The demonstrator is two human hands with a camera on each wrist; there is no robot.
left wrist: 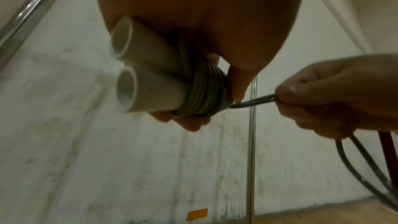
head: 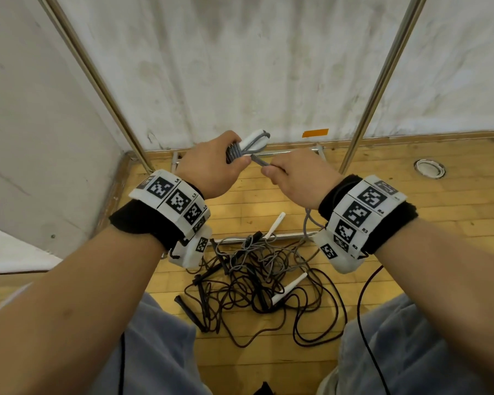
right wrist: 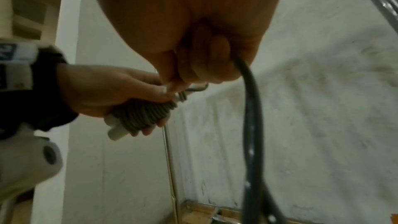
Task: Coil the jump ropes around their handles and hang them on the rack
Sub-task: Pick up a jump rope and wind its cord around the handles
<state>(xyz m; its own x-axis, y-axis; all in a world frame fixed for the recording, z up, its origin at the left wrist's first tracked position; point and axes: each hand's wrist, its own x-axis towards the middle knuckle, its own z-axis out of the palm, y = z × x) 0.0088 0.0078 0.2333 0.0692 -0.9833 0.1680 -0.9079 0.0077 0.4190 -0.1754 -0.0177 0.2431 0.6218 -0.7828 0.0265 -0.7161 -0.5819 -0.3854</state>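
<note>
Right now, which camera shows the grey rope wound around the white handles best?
The left wrist view: the grey rope coils show close up around both white handles. The head view shows them small, half hidden by the left hand; the right wrist view shows them dim and small.

"R4", "R3" on right wristband (head: 365, 212)

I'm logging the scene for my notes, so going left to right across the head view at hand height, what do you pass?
Left rack pole → left hand → white handles wrapped with grey rope → right hand → right rack pole → floor fitting.
</note>
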